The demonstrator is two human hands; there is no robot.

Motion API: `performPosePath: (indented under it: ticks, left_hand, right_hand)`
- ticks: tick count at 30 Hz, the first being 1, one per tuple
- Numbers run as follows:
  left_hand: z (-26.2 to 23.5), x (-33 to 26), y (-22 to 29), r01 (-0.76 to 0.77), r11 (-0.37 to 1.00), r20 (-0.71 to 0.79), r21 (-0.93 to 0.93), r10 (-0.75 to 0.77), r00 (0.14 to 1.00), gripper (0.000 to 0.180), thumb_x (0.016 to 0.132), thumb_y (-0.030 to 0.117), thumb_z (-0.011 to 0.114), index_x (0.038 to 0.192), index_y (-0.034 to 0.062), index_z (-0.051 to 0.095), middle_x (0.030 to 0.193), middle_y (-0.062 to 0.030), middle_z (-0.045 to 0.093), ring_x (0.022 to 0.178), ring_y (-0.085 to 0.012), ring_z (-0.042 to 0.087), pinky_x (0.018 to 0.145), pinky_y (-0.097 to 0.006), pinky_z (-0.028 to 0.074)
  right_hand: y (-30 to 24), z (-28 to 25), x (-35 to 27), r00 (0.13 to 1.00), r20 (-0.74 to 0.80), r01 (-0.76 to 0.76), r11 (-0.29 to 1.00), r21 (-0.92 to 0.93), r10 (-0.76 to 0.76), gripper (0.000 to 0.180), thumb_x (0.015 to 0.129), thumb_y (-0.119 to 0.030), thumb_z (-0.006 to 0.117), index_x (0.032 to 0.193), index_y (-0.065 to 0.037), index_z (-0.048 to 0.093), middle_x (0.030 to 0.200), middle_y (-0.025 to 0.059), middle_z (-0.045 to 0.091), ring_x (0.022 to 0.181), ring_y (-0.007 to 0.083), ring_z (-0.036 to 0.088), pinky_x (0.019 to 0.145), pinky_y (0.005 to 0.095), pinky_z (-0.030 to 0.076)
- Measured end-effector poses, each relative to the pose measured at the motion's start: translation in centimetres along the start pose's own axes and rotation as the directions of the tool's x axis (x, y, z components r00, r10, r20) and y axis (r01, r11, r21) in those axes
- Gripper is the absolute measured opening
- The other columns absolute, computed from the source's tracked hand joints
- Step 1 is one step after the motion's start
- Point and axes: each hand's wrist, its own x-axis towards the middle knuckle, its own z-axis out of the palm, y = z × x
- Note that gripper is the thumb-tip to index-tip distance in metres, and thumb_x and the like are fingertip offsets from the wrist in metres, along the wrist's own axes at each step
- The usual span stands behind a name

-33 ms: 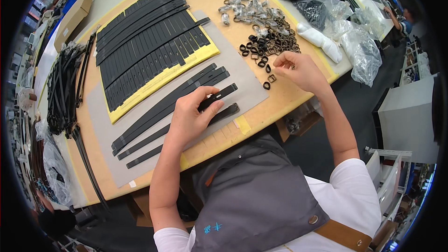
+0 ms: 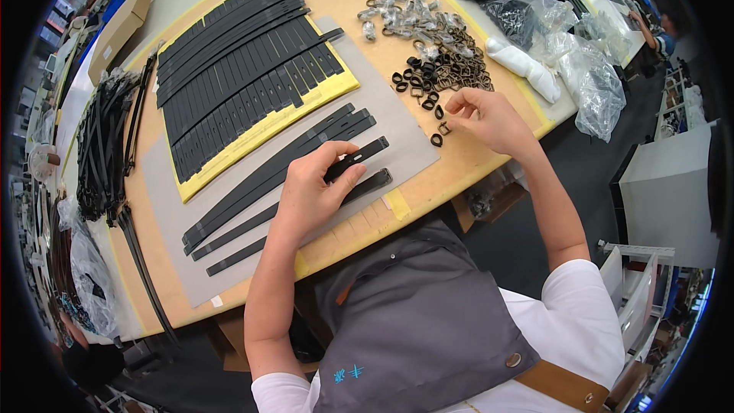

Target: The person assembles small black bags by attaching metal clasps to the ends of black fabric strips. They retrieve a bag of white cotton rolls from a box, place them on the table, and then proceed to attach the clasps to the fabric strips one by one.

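My left hand [image 2: 317, 183] is closed, thumb and fingers pinching a black strap [image 2: 367, 152] near its slotted end. Another black strap [image 2: 375, 183] lies just nearer than it, and a few more straps [image 2: 329, 132] lie stacked beyond, on a grey sheet [image 2: 405, 154]. My right hand [image 2: 485, 118] is at the near edge of the hardware pile, its fingers bent into a pinch at a small square metal buckle [image 2: 444, 128]. The fingertips partly cover that buckle. Beside it lies a black loop [image 2: 436, 140], with several more black loops [image 2: 417, 76] farther off.
A yellow-edged board [image 2: 348, 82] bears rows of black straps at the far left. Bronze buckles [image 2: 466, 57] and plastic-wrapped clasps [image 2: 413, 11] are heaped at the far right. Plastic bags [image 2: 589, 76] and a white roll [image 2: 524, 69] lie beyond. Bundled straps [image 2: 111, 145] lie left.
My right hand has shifted slightly left, with its fingertips now at the square buckle, which has turned a little. The nearby black loop has shifted very slightly. My left hand stays put.
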Motion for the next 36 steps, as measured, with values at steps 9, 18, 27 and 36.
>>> performPosePath:
  ticks: [9,18,27,36]
  left_hand:
    - [0.0,-0.1,-0.1,0.052,0.999,0.028,0.002,-0.052,0.998,0.025,0.091,0.015,0.081,0.108,0.0008,0.069,0.071,-0.0045,0.058,0.062,-0.0119,0.051,0.060,-0.028,0.044]
    - [0.0,-0.3,-0.5,0.058,0.998,0.032,-0.027,-0.057,0.998,0.020,0.093,0.012,0.073,0.102,-0.0014,0.061,0.075,-0.0104,0.064,0.061,-0.0156,0.057,0.060,-0.030,0.049]
    - [-0.4,-0.3,0.0,0.119,0.993,0.086,0.022,-0.120,0.989,0.020,0.088,0.011,0.073,0.097,-0.0012,0.059,0.073,-0.0097,0.061,0.062,-0.0144,0.057,0.059,-0.030,0.049]
    - [0.1,-0.3,0.2,0.079,0.994,0.030,-0.077,-0.077,0.997,0.021,0.088,0.009,0.075,0.099,-0.0004,0.060,0.079,-0.0097,0.064,0.066,-0.0153,0.060,0.060,-0.030,0.050]
  right_hand:
    - [0.5,0.8,0.6,0.976,0.151,0.157,0.988,0.007,-0.156,0.017,0.088,-0.003,0.077,0.104,-0.004,0.072,0.095,0.0047,0.072,0.078,0.0156,0.066,0.074,0.0323,0.054]
    - [3.1,-0.2,-1.0,0.902,0.073,0.425,0.905,0.024,-0.426,0.014,0.090,0.001,0.073,0.103,-0.003,0.073,0.094,0.0050,0.071,0.091,0.0163,0.069,0.073,0.0315,0.054]
    - [2.0,0.1,-2.5,0.977,0.047,0.209,0.976,-0.058,-0.206,0.012,0.091,-0.008,0.076,0.101,-0.001,0.076,0.092,0.0098,0.071,0.082,0.0216,0.070,0.077,0.0336,0.057]
    - [1.3,-0.7,-1.7,0.957,0.265,0.139,0.989,-0.056,-0.120,0.012,0.097,-0.011,0.071,0.102,-0.002,0.066,0.091,0.0070,0.068,0.085,0.0181,0.066,0.082,0.0329,0.054]
